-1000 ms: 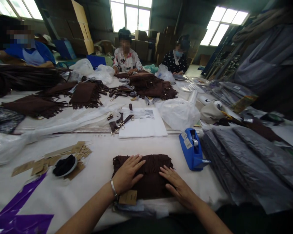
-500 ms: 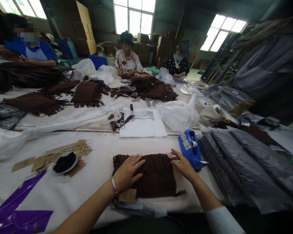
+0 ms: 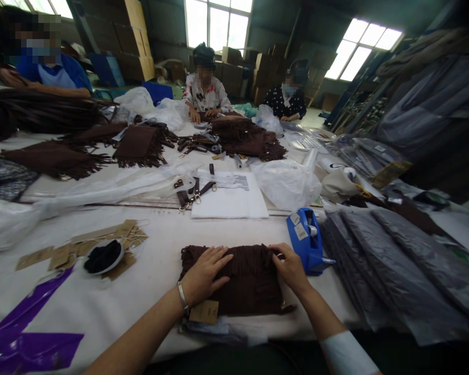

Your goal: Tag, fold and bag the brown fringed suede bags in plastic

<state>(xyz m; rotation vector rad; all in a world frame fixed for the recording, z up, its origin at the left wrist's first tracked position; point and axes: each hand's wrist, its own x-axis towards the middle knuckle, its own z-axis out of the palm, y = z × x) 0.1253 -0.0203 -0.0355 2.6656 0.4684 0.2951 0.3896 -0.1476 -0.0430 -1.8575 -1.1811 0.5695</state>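
A dark brown fringed bag (image 3: pixel 250 294) lies flat on the white table in front of me, its fringe folded up across the top. My left hand (image 3: pixel 207 271) rests flat on the bag's left part, fingers stretched out. At the bag's upper right corner, my right hand (image 3: pixel 289 263) pinches the fringe edge between thumb and fingers. A kraft paper hang tag (image 3: pixel 204 311) sits at the bag's lower left, below my left wrist. Clear plastic (image 3: pixel 219 328) lies under the bag's near edge.
A blue tape dispenser (image 3: pixel 307 242) stands right of my right hand, beside plastic-wrapped packs (image 3: pixel 394 260). On the left are a bowl of black cords (image 3: pixel 103 257), paper tags (image 3: pixel 62 255) and purple plastic (image 3: pixel 31 317). Brown bags (image 3: pixel 136 146) lie farther back, where several people sit.
My right hand has moved slightly left onto the bag's upper right corner, and its spread fingers have closed on the fringe. My left hand has stayed in place.
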